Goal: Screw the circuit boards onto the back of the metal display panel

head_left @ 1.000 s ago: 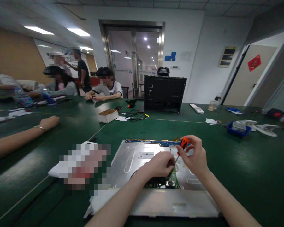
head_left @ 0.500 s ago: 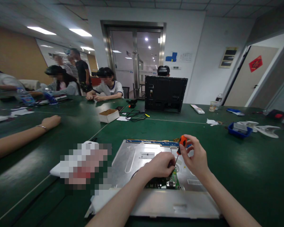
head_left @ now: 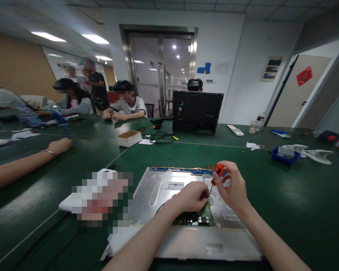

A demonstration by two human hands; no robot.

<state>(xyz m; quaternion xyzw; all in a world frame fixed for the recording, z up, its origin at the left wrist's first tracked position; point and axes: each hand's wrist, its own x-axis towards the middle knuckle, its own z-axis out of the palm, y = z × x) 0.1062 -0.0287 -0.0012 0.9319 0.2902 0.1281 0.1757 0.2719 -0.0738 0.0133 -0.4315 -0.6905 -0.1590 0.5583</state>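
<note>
My right hand (head_left: 234,184) grips a screwdriver (head_left: 219,169) by its orange and black handle, between thumb and fingers. Its thin shaft slants down and left to a green circuit board (head_left: 209,214). My left hand (head_left: 193,195) is closed beside the lower shaft, low over the board; its fingertips and whatever they pinch are hidden, as is the screwdriver's tip. Under both hands lies a flat silver metal panel (head_left: 154,188), with the board on its middle and a blue circuit strip (head_left: 172,171) along its far edge.
Left of the panel lies a blurred-out white and pink item (head_left: 101,195). Another person's forearm (head_left: 31,162) rests on the table at far left. Beyond are a small box (head_left: 130,139), black cables (head_left: 162,138), an upright black monitor (head_left: 196,113) and a blue tray (head_left: 285,155) at right.
The screwdriver handle has turned a little in my right hand, its black marks showing differently. My left hand keeps its place on the board. In the background, standing people have shifted.
</note>
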